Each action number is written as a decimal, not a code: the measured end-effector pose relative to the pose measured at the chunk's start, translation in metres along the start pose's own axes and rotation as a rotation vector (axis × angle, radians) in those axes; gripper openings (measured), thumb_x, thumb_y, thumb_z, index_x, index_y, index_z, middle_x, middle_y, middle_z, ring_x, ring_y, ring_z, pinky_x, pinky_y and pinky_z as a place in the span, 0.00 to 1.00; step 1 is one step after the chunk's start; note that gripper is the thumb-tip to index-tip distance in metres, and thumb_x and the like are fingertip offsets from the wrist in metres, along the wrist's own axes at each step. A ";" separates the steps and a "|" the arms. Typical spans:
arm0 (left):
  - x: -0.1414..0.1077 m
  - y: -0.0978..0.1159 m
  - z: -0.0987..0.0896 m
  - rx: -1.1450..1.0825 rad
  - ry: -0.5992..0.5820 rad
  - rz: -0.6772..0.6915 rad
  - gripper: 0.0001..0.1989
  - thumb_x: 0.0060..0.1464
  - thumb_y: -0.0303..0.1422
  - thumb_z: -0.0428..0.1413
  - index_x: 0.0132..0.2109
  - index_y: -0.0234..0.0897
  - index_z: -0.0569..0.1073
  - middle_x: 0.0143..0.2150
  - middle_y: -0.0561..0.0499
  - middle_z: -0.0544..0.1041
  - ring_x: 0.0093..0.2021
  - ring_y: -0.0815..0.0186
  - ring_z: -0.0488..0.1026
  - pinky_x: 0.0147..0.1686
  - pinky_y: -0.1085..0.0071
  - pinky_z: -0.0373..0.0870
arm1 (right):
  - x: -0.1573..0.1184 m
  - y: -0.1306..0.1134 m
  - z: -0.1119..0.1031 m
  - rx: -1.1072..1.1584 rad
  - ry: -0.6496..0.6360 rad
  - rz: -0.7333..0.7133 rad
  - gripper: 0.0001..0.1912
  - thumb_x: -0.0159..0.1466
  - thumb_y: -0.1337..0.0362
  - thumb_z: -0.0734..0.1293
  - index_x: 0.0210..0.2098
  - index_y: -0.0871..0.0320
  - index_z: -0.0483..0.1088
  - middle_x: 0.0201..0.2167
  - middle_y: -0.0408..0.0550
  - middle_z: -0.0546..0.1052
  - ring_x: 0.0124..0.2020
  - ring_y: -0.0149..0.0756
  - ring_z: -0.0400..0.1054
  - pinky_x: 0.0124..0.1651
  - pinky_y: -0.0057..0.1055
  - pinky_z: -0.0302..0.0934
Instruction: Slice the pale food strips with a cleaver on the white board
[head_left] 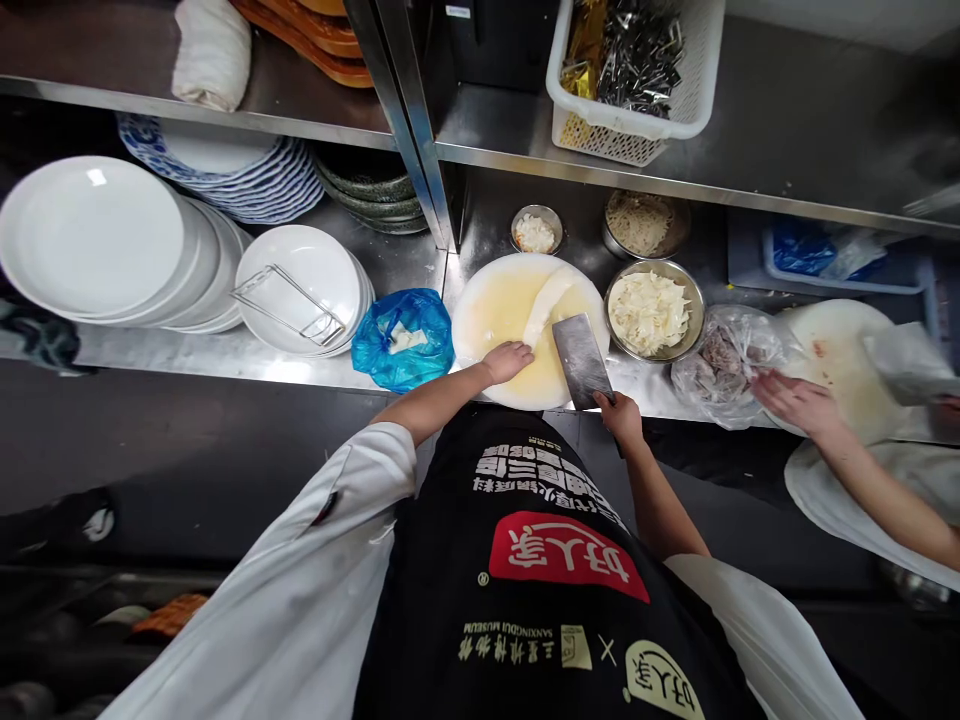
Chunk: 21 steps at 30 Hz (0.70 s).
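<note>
A round white cutting board point(487, 300) with a yellowish middle lies on the steel counter. On it is a long pale strip point(548, 303), curved toward the upper right. My left hand point(508, 362) rests at the strip's lower end with its fingers laid on the board; whether they pinch the strip is hard to tell. My right hand point(619, 415) is closed round the handle of a cleaver point(582, 360), whose broad blade lies over the board's right side. A steel bowl of pale slices point(649, 311) stands just right of the board.
A blue bag point(403, 340) and stacked white plates point(300, 280) are at the left. Behind the board stand small bowls point(536, 229). At the right, a co-worker's hand point(795, 400) reaches toward a clear bag point(724, 360) beside another board point(847, 350). A shelf edge point(510, 160) runs above.
</note>
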<state>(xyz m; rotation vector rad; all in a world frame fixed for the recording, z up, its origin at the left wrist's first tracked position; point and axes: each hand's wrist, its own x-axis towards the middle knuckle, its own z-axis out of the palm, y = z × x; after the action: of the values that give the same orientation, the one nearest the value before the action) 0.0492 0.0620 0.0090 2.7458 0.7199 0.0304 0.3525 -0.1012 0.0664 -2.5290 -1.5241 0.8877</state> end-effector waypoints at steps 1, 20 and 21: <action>0.008 0.000 -0.001 0.014 -0.021 -0.011 0.13 0.59 0.22 0.54 0.49 0.32 0.77 0.50 0.40 0.77 0.51 0.58 0.73 0.51 0.63 0.69 | -0.002 -0.001 0.001 0.011 -0.005 0.004 0.24 0.68 0.44 0.60 0.32 0.57 0.75 0.29 0.55 0.79 0.33 0.45 0.72 0.32 0.30 0.55; -0.080 0.004 0.016 -0.121 -0.051 -0.036 0.08 0.57 0.26 0.54 0.39 0.35 0.79 0.44 0.44 0.78 0.48 0.59 0.73 0.50 0.64 0.71 | 0.042 -0.058 0.011 -0.186 -0.224 -0.208 0.24 0.69 0.43 0.62 0.41 0.57 0.76 0.37 0.52 0.80 0.39 0.41 0.72 0.35 0.29 0.55; -0.078 0.003 0.016 -0.134 -0.048 -0.032 0.09 0.57 0.26 0.54 0.39 0.35 0.79 0.44 0.44 0.78 0.47 0.59 0.73 0.50 0.64 0.70 | 0.051 -0.058 0.004 -0.206 -0.200 -0.196 0.24 0.69 0.43 0.62 0.42 0.57 0.76 0.38 0.53 0.80 0.40 0.42 0.73 0.36 0.29 0.56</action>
<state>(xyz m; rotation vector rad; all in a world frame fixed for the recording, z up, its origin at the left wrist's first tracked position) -0.0159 0.0173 -0.0005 2.5982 0.7210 0.0055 0.3219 -0.0301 0.0597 -2.4242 -1.9799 1.0289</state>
